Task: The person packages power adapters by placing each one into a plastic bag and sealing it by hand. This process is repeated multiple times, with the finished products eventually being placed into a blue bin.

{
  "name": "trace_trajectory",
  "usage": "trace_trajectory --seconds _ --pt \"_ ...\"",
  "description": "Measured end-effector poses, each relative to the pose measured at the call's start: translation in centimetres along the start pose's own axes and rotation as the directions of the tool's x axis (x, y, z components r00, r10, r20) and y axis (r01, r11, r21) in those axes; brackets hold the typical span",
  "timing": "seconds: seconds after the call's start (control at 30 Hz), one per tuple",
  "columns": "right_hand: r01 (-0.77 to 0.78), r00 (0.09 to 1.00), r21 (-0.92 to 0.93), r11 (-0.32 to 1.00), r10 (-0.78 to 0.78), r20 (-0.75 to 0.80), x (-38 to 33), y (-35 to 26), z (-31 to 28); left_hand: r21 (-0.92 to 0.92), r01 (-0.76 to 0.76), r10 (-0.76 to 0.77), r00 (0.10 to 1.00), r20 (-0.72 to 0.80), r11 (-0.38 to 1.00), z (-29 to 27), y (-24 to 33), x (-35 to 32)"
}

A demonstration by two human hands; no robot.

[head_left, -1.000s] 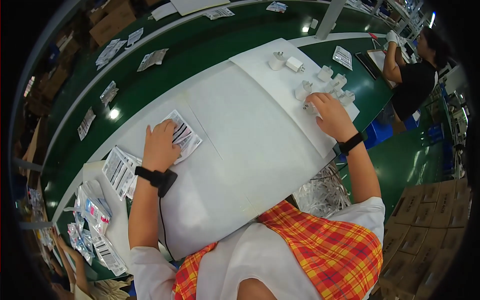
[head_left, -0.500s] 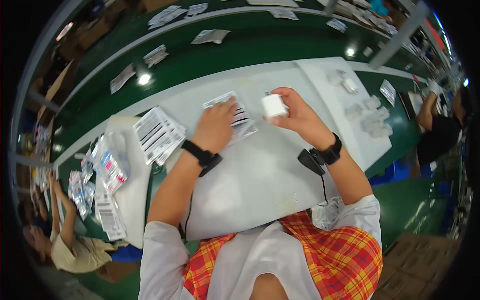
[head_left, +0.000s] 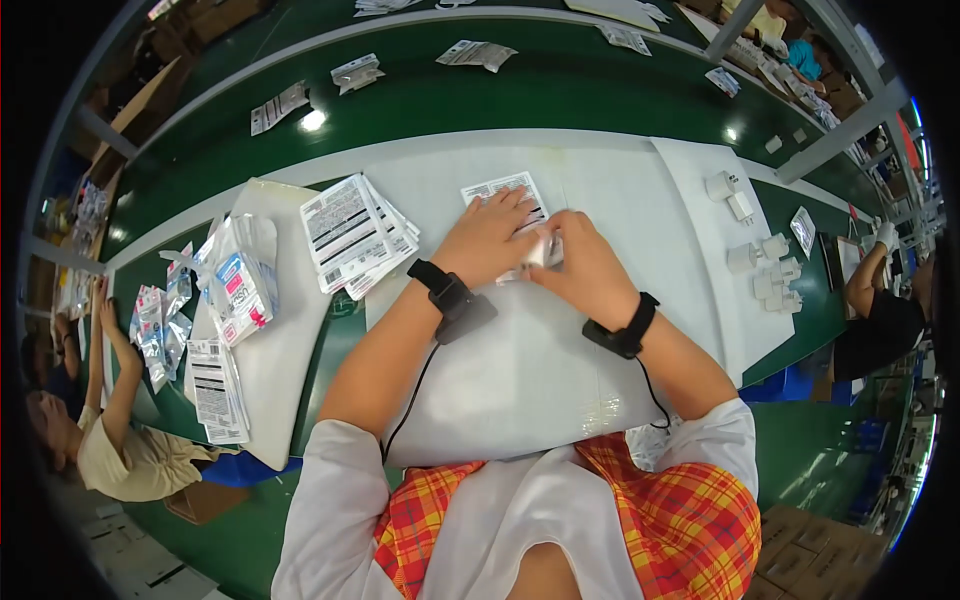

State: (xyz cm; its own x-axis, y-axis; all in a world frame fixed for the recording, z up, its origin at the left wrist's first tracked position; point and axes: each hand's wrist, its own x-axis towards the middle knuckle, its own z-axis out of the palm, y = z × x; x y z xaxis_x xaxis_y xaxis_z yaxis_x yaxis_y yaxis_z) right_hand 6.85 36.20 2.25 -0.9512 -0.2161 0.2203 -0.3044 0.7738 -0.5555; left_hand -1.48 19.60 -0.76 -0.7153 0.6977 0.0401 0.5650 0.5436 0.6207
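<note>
My left hand point(head_left: 488, 238) lies flat with its fingers stretched over a printed card or bag point(head_left: 497, 186), pressing it to the white work surface. Close against it, my right hand point(head_left: 588, 268) pinches a white plug-in charger point(head_left: 540, 254) at the lower end of the printed piece. My fingers cover most of the charger, and I cannot tell whether it is inside a bag. To the left lies a fanned stack of printed cards point(head_left: 350, 230). More white chargers point(head_left: 770, 285) stand loose on the white sheet at the right.
Clear packets point(head_left: 240, 285) and another card stack point(head_left: 215, 390) lie at far left. Beyond the table runs a green conveyor belt point(head_left: 420, 110) carrying several flat packets point(head_left: 478, 54). A grey post point(head_left: 845, 130) rises at the right. Co-workers point(head_left: 135, 455) sit on either side.
My right hand has brought the charger left and down to the printed piece, meeting my left hand, which stays flat on it. The whole view has shifted slightly.
</note>
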Motion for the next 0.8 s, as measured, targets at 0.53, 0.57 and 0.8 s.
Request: trace_trajectory --seconds 0.53,0.57,0.8 --pt "-0.301 0.911 0.901 0.313 0.374 0.175 2.9 0.8 -3.1 -0.695 -0.114 0.018 0.989 -0.144 0.710 -3.4 -0.7 -0.3" --pt "-0.296 0.911 0.924 0.240 0.363 0.198 2.9 0.6 -3.7 -0.702 -0.207 0.057 0.971 -0.232 0.682 -3.0 -0.5 -0.7" --pt "-0.187 0.937 0.960 0.206 0.331 0.111 1.7 0.0 -4.7 -0.726 0.000 -0.207 0.959 -0.196 0.687 -1.5 -0.6 -0.3"
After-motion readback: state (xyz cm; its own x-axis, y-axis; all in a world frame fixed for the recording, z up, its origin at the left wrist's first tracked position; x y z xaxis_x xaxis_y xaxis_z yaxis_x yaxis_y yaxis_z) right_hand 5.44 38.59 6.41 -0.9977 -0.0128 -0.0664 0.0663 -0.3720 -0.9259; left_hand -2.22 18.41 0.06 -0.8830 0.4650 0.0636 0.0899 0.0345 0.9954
